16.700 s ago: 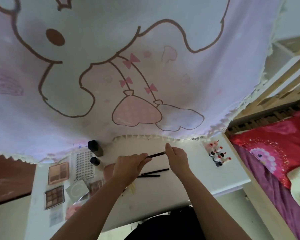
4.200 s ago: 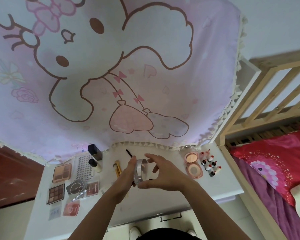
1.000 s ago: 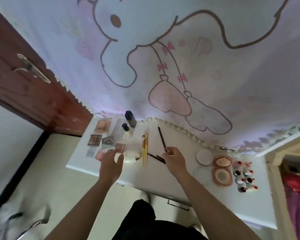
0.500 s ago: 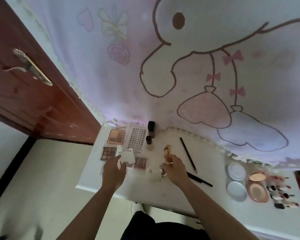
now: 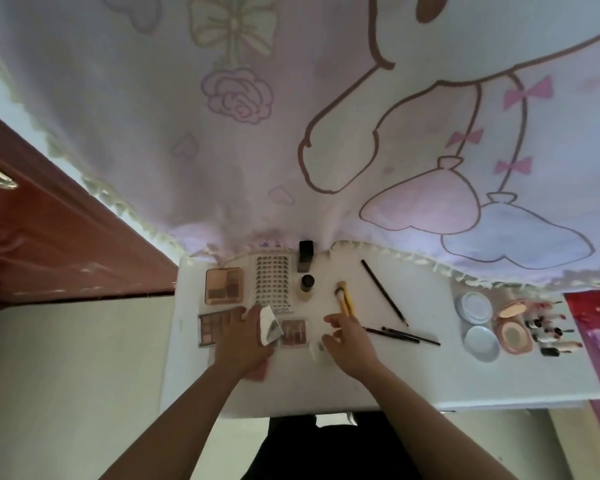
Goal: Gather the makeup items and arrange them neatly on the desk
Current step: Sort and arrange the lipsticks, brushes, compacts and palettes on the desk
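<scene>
My bedroom at home, at the dressing corner.

Before me a white tabletop stands against a cartoon-rabbit curtain; a red flowered bedspread lies to the tabletop's right, a brown wooden door to its left.

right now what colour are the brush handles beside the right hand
Yellow brush handles, clearest in the head view.

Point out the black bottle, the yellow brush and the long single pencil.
black bottle (image 5: 305,256), head view, middle of its body
yellow brush (image 5: 346,303), head view, along its handle
long pencil (image 5: 383,292), head view, mid-shaft
</scene>
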Available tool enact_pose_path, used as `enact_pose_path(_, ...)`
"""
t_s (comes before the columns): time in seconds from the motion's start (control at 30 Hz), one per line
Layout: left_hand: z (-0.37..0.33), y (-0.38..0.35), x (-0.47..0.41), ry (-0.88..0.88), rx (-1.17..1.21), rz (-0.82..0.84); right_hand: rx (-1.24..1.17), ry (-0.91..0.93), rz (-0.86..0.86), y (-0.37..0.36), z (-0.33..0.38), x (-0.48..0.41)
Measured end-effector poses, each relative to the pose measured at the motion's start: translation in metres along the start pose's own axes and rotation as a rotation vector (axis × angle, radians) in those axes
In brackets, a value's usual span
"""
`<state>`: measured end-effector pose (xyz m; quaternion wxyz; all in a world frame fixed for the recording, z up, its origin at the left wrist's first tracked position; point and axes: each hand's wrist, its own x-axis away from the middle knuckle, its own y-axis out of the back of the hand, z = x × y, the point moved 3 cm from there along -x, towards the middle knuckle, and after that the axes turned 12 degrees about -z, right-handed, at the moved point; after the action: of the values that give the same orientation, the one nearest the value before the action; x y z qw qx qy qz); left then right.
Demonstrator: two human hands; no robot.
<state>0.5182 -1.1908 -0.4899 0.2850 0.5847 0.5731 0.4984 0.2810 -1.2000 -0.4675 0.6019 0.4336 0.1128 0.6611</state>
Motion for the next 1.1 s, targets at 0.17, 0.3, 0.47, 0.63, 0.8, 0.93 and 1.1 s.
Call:
enact_pose_path(0.17, -0.014, 0.004, -0.005, 0.015, -0.020, 0.007, 0.054, 0.083, 0.058, 0.000, 0.006, -0.005)
enact_pose_path(0.3, -0.026, 0.025, -0.002, 0.045, 0.231, 0.037, -0.003, 0.210, 0.127, 0.004, 0.030, -0.010)
enact_pose_path(0.47, -0.046, 0.060, 0.003, -0.023, 0.484, 0.188, -0.243, 0.212, 0.304, 0.017, 0.049, -0.006)
enact_pose_path(0.63, -0.068, 0.087, 0.012, 0.123, 0.976, 0.262, -0.483, 0.100, 0.392, 0.053, 0.061, 0.008)
enact_pose_path(0.8, -0.090, 0.085, 0.022, 0.180, 1.278, 0.338, -0.630, 0.069, 0.334, 0.071, 0.058, 0.025)
enact_pose_path(0.93, -0.107, 0.081, 0.031, 0.190, 1.323, 0.376, -0.701, 0.060, 0.253, 0.081, 0.050, 0.043)
enact_pose_path(1.1, -0.115, 0.063, 0.037, 0.165, 1.293, 0.444, -0.655, 0.063, 0.128, 0.085, 0.035, 0.070)
